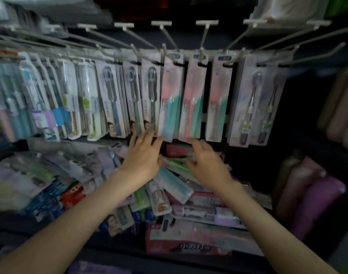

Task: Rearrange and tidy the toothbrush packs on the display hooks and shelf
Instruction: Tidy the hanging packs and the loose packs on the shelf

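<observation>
Overhead, a row of display hooks (pixel 169 36) juts out from the rack, and hanging toothbrush packs (pixel 113 99) fill it from the left end almost to the right end, crowded and overlapping on the left, more spaced on the right. Near the middle hang three pink-and-green packs: the first pink-and-green pack (pixel 170 99), the second pink-and-green pack (pixel 192 99) just beside it, and a third pack (pixel 216 99) a little apart. A wider twin-brush pack (pixel 256 103) hangs at the right end. The left hand (pixel 143 155) reaches up under the row, its fingers (pixel 147 135) straight and spread apart, the tips touching the bottom edges of the packs, at or just left of the first pink-and-green pack. The right hand (pixel 206 165) is just below the second pink-and-green pack. Its fingers (pixel 196 144) are loosely curled over something green, and motion blur makes it impossible to tell whether they grip it. Below, the shelf (pixel 113 248) carries a jumbled heap of loose packs (pixel 175 182) lying flat at all angles, with a long pink box (pixel 198 240) along its front edge. Past the shelf's right edge sit pink and purple soft rolls (pixel 315 194).
</observation>
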### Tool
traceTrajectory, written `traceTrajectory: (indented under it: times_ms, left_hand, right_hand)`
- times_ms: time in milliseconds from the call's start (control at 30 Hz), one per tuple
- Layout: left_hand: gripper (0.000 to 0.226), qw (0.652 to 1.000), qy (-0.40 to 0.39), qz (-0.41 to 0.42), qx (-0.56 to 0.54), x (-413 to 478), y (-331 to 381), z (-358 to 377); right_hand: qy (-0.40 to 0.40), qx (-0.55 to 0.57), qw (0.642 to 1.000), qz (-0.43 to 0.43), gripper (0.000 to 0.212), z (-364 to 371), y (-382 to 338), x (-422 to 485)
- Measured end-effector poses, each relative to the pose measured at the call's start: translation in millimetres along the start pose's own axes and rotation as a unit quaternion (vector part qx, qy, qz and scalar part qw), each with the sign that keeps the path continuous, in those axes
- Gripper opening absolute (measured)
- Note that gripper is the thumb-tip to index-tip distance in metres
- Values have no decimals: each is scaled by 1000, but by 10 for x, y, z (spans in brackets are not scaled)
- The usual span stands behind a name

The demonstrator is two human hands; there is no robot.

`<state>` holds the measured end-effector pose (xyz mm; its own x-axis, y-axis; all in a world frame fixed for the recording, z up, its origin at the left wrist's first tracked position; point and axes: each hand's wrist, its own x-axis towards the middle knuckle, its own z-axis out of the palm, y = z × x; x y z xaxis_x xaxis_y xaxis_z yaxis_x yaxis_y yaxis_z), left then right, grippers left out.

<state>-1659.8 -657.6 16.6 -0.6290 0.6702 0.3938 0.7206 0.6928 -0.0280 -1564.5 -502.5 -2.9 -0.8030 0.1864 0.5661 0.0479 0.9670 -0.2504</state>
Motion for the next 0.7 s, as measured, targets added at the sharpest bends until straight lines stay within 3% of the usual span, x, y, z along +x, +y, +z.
traceTrajectory:
  times_ms: [100,267,400,567,700]
  left_hand:
    - [57,999,-42,-22,-1,-262,-104,114]
    - [50,998,-42,-39,-13,-562,-214,204]
    - [51,996,-50,-55,-42,-672,-260,264]
    - [53,983,-69,-105,-137,-601,-168,293]
    - [58,925,-89,-202,-309,-450,-11,250]
  right_hand:
    - [-116,1,992,40,57,288,30,-20]
    - [-203,24,973,105,54,422,83,98]
    - [-189,74,974,99,47,396,120,143]
    - [-165,106,974,110,66,374,154,113]
    - [-159,52,984,54,64,362,117,17]
